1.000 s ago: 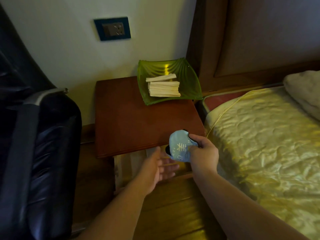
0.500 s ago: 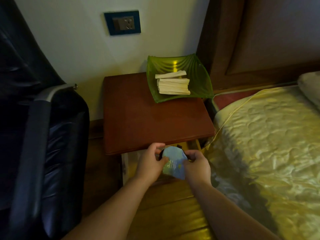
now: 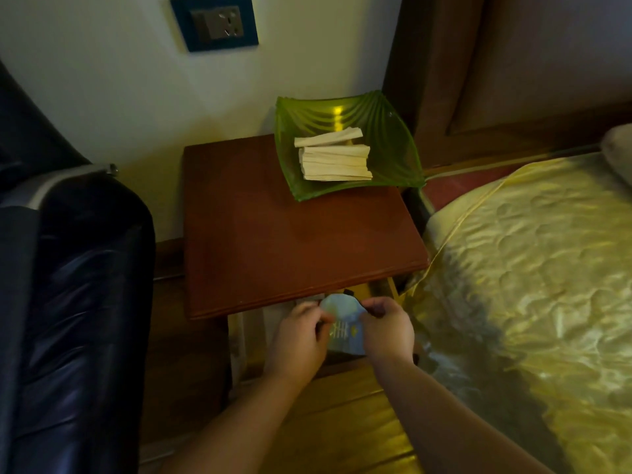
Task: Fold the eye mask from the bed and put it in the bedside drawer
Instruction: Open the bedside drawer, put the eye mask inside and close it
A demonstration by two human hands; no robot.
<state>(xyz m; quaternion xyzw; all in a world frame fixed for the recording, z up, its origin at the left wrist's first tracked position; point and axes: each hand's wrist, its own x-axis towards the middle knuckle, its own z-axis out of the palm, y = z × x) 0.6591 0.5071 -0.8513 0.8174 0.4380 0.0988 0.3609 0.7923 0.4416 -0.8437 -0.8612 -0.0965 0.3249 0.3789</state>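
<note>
— Between the two hands, just under the front lip of the bedside table, sits the pale blue eye mask — the left hand pinches one side, the right hand the other, both closed on the fabric.

— Is it folded already?

— It looks doubled over, though the far edge is hidden. To do this step well, the person should keep both pinches firm so the fold holds, lower it flat into the open drawer beneath the hands, and let go only once it rests.

— Any room to work?

— Tight above: the tabletop edge hangs just beyond the knuckles. The bed crowds the right hand's outer side, the dark chair stands well off the left. Toward the person the floor is open, and that is probably the best way to withdraw.
</note>
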